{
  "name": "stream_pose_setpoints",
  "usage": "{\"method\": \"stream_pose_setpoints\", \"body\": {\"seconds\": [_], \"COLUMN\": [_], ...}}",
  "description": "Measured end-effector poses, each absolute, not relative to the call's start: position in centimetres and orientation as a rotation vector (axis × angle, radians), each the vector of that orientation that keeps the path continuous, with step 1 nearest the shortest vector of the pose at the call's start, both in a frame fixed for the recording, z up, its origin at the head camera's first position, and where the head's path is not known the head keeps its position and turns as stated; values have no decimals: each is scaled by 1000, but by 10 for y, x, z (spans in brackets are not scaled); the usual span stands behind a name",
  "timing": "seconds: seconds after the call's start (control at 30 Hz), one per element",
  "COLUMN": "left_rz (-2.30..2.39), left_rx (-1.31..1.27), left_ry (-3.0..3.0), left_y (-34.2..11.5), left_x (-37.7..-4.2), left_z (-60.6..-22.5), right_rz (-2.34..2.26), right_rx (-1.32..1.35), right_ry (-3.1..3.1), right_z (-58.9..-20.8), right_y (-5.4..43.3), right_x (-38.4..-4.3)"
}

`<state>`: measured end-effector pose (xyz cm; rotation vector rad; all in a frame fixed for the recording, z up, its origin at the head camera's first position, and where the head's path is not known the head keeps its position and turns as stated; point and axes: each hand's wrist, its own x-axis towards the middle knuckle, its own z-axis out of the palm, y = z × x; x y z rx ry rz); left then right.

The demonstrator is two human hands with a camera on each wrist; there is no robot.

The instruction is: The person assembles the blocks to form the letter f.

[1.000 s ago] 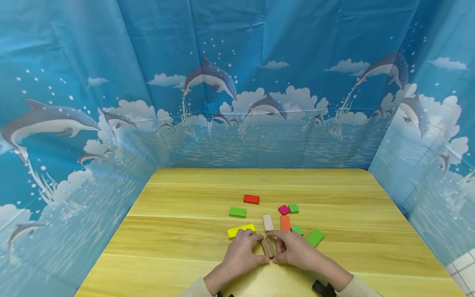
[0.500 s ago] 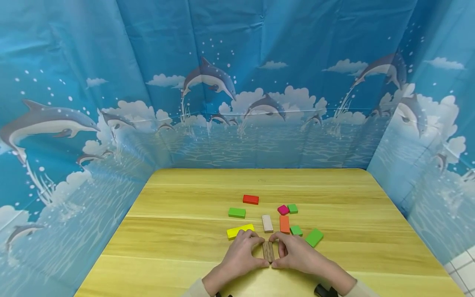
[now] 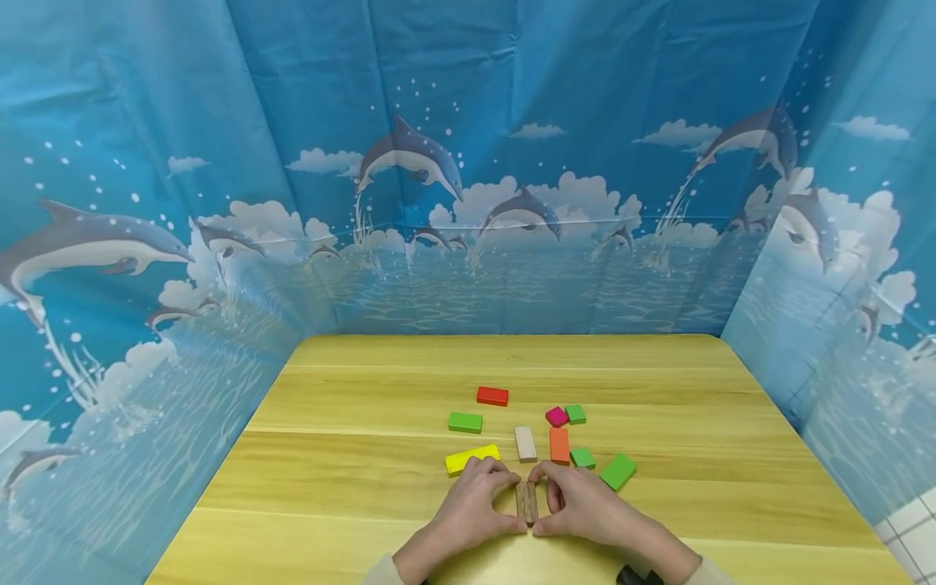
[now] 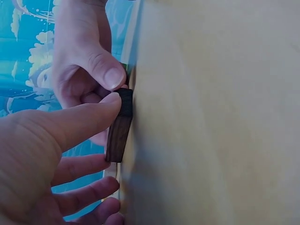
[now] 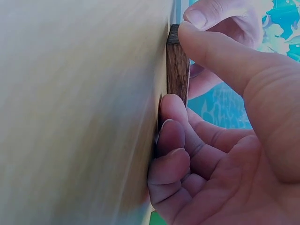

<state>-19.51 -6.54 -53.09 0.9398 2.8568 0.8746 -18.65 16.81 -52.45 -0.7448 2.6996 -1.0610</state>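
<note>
A brown wood-grain block (image 3: pixel 526 504) lies on the table near its front, long side pointing away from me. My left hand (image 3: pixel 475 505) pinches it from the left, thumb at the near end and index fingertip at the far end. From the right, my right hand (image 3: pixel 585 505) pinches the same block likewise, its other fingers curled inward. In the left wrist view the block (image 4: pixel 120 133) shows its dark end beside both thumbs. The right wrist view shows the block's side (image 5: pixel 178 72) between the right thumb and index finger.
Beyond the hands lie a yellow block (image 3: pixel 471 459), a pale block (image 3: pixel 525 444), an orange block (image 3: pixel 559 446), a red block (image 3: pixel 492 396), a magenta block (image 3: pixel 556 417) and several green blocks (image 3: pixel 618 471). A dolphin-print curtain (image 3: pixel 468 284) surrounds the wooden table (image 3: pixel 329 487).
The brown block has turned from slanted to nearly straight and shifted slightly toward the person. Both hands moved with it and kept their pinch. The other blocks stayed in place.
</note>
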Motion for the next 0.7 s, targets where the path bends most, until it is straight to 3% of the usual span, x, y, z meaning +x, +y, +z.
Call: {"method": "stream_pose_setpoints", "body": {"seconds": [0.3,0.7], "left_rz": [1014,931], "left_rx": [950,819], "left_ry": [2853,2964], "left_y": [-77,-102], "left_x": [-203,-240], "left_z": [-518,-499], "right_rz": [-1067,-1063], "right_rx": [-761,-761], "right_ry": [2702,2704], "right_z": [-526,-525], "right_y": [168,168], "right_x": [-184,-186]}}
